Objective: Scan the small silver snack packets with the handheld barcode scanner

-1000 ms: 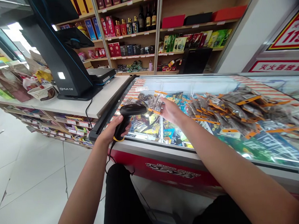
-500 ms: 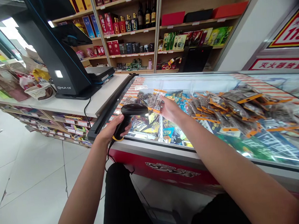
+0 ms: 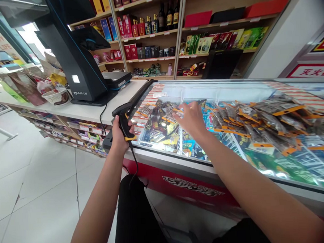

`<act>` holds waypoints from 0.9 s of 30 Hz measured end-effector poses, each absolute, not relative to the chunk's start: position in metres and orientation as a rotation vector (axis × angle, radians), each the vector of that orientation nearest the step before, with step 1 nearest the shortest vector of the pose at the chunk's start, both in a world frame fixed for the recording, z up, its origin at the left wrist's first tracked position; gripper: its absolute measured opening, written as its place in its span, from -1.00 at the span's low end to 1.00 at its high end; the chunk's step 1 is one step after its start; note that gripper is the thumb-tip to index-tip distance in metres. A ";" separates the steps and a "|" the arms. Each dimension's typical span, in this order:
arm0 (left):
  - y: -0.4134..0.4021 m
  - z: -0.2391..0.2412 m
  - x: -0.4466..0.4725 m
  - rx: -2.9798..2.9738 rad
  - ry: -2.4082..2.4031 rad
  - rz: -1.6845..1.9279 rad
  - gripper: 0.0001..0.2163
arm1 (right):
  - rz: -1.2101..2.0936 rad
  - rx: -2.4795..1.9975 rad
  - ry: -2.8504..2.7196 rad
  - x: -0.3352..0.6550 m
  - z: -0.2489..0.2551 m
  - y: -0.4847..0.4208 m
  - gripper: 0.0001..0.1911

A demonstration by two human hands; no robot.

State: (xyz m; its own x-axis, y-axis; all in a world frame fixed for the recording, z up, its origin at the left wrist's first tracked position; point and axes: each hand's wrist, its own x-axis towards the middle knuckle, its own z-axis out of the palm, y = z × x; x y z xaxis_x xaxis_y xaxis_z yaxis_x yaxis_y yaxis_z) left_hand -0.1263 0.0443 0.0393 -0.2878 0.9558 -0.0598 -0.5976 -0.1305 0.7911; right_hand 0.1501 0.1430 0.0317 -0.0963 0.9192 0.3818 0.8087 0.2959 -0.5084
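Swings the barcode scanner (image 3: 123, 114) back and upright now, away from the packet pile, over to the left corner of the freezer (image 3: 164, 158), just beside the white counter (image 3: 82, 110). Keeps the left hand (image 3: 120, 132) clamped round its handle, fingers wrapped tight, with the cable (image 3: 134, 163) dangling below. Lowers the right hand (image 3: 192, 119) onto the snack packets (image 3: 243, 117) on the glass lid, fingers spread apart, tips touching orange-trimmed wrappers.

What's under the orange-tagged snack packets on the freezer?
The freezer's glass lid, with colourful packs showing through it beside the pile. Directly below the snack packets, lid and contents are covered.
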 end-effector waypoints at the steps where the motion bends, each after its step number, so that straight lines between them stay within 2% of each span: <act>1: 0.045 0.039 -0.126 0.568 0.879 1.682 -0.53 | 0.247 -1.528 -2.008 0.149 0.032 0.141 -0.59; 3: 0.045 0.038 -0.126 0.578 0.880 1.652 -0.51 | 0.304 -1.492 -2.147 0.143 0.032 0.138 -0.65; 5: 0.045 0.037 -0.125 0.600 0.889 1.619 -0.48 | 0.322 -1.439 -2.237 0.133 0.032 0.136 -0.59; 10: 0.045 0.039 -0.123 0.650 0.894 1.595 -0.48 | 0.592 -1.197 -2.380 0.105 0.034 0.126 -0.17; 12: 0.044 0.039 -0.123 0.655 0.893 1.585 -0.49 | 0.690 -1.105 -2.390 0.102 0.036 0.123 -0.09; 16: 0.045 0.038 -0.124 0.672 0.904 1.593 -0.49 | 0.476 -1.215 -2.286 0.128 0.044 0.132 -0.20; 22: 0.047 0.032 -0.128 0.724 0.894 1.572 -0.52 | 0.001 -1.880 -1.737 0.216 0.051 0.159 -0.32; 27: 0.048 0.031 -0.130 0.722 0.897 1.565 -0.52 | -0.100 -1.882 -1.646 0.245 0.047 0.170 -0.36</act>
